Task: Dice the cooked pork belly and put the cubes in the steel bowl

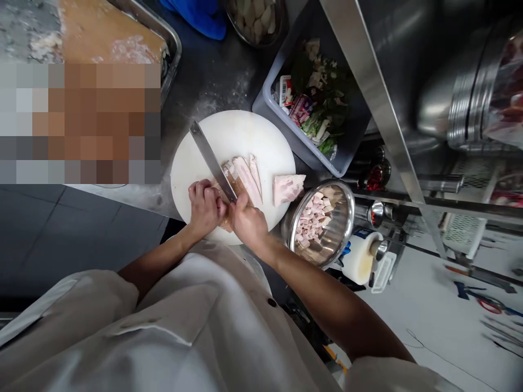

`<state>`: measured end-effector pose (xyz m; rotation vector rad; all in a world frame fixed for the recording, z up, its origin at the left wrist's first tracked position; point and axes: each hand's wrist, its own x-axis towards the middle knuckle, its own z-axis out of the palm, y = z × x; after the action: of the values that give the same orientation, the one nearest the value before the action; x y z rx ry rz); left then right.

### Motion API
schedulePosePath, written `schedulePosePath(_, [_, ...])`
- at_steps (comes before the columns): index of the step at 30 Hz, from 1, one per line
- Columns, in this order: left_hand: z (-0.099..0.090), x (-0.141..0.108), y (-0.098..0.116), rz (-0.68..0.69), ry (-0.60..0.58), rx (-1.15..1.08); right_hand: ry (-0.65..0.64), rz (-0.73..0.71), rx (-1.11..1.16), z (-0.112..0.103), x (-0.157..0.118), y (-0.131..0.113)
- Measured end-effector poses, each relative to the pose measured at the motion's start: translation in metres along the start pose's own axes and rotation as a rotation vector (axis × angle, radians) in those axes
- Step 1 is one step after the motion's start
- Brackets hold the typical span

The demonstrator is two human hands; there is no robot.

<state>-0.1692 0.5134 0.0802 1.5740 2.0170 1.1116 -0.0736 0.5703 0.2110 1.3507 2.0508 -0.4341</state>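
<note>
My right hand (250,222) is wrapped round the handle of a knife (210,158), whose broad blade slants up and left across a round white cutting board (186,149). Left of the blade, my left hand (206,209) presses curled fingers on a piece of pale meat (223,193), partly hidden by hand and knife. Several cut strips of meat (248,178) lie right of the blade. A thicker block of meat (287,189) rests at the board's right edge. Beside it stands a metal bowl (348,218) holding diced meat (314,220).
A grey bin (281,128) with greens and wrappers stands beyond the board. Further back are a bowl of pale pieces (255,22) and a blue cloth-like item (200,16). A metal tray (175,46) sits at upper left. A steel shelf edge (379,103) runs along the right.
</note>
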Motion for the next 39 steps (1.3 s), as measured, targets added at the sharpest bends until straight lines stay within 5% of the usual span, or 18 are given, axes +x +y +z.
schedulePosePath(13, [0.001, 0.000, 0.006, 0.001, 0.038, 0.019, 0.131, -0.099, 0.084, 0.021, 0.018, 0.000])
schedulePosePath(20, [0.001, -0.002, 0.008, -0.047, 0.073, -0.009, 0.123, -0.094, 0.099, 0.010, 0.034, -0.010])
schedulePosePath(26, [0.000, -0.001, 0.011, -0.054, 0.075, 0.026, -0.067, -0.059, 0.087, -0.019, -0.039, 0.022])
schedulePosePath(29, [-0.001, 0.000, 0.012, -0.036, 0.068, 0.036, -0.178, -0.048, -0.019, -0.016, -0.088, 0.046])
schedulePosePath(32, [-0.001, 0.002, 0.013, -0.047, 0.055, 0.025, -0.203, -0.017, -0.084, -0.008, -0.107, 0.056])
schedulePosePath(39, [0.002, -0.001, 0.013, -0.101, 0.024, 0.023, -0.234, -0.052, -0.085, 0.029, -0.052, 0.042])
